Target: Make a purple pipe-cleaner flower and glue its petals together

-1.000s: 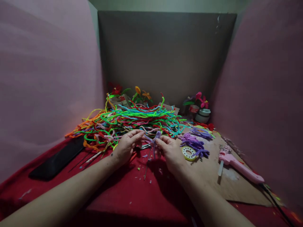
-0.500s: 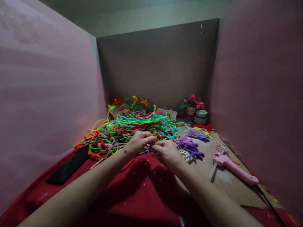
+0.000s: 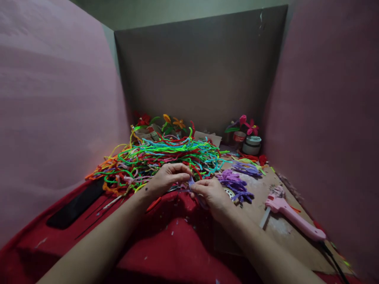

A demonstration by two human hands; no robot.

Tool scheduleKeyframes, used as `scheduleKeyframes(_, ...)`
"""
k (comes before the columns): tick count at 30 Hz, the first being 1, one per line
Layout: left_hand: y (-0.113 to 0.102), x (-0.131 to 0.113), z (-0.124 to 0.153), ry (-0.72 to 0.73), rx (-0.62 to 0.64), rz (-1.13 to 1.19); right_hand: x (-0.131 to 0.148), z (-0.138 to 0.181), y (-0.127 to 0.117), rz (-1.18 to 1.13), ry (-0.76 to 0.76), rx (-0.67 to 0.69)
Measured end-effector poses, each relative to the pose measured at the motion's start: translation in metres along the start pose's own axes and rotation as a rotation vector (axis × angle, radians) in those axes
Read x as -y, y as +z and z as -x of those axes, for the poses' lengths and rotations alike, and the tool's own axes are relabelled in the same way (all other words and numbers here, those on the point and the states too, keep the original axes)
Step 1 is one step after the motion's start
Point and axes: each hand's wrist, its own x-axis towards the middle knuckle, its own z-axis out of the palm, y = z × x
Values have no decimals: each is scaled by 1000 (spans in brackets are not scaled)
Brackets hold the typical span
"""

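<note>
Between my fingertips is a pale purple pipe cleaner (image 3: 191, 182), bent, with part of it hanging below my right fingers. My left hand (image 3: 170, 177) pinches its upper end between thumb and fingers. My right hand (image 3: 209, 191) grips it lower down, close beside the left fingertips. A big heap of multicoloured pipe cleaners (image 3: 166, 152) lies just beyond my hands. Right of my right hand sit bunches of purple pipe cleaners (image 3: 237, 185), next to a partly hidden round white spool (image 3: 229, 193).
A pink glue gun (image 3: 296, 217) with a cord lies on a cardboard sheet (image 3: 257, 236) at right. A black flat object (image 3: 75, 205) rests on the red cloth (image 3: 171, 244) at left. Fuzzy flowers (image 3: 251, 127) and a lidded jar (image 3: 251, 145) stand at the back. Pink panels flank both sides.
My fingertips have parted slightly, so more of the purple pipe cleaner shows between them. The view has shifted a little, and both hands stay in front of the heap.
</note>
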Motion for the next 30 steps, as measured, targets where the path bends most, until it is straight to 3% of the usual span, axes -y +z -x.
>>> scheduleKeyframes(7,-4,5,4,22,95,-101,-11,1,3,-8,23,41)
scheduleKeyframes(13,-4,7,5,22,107,-250,-10,7,8,126,16,8)
scheduleKeyframes(23,-9,1,13,-147,210,-77,-3,15,18,193,-23,-22)
scheduleKeyframes(27,-12,1,17,-38,180,-241,-1,15,27,129,-21,17)
scheduleKeyframes(30,-11,2,20,143,61,-449,-4,10,33,58,4,12)
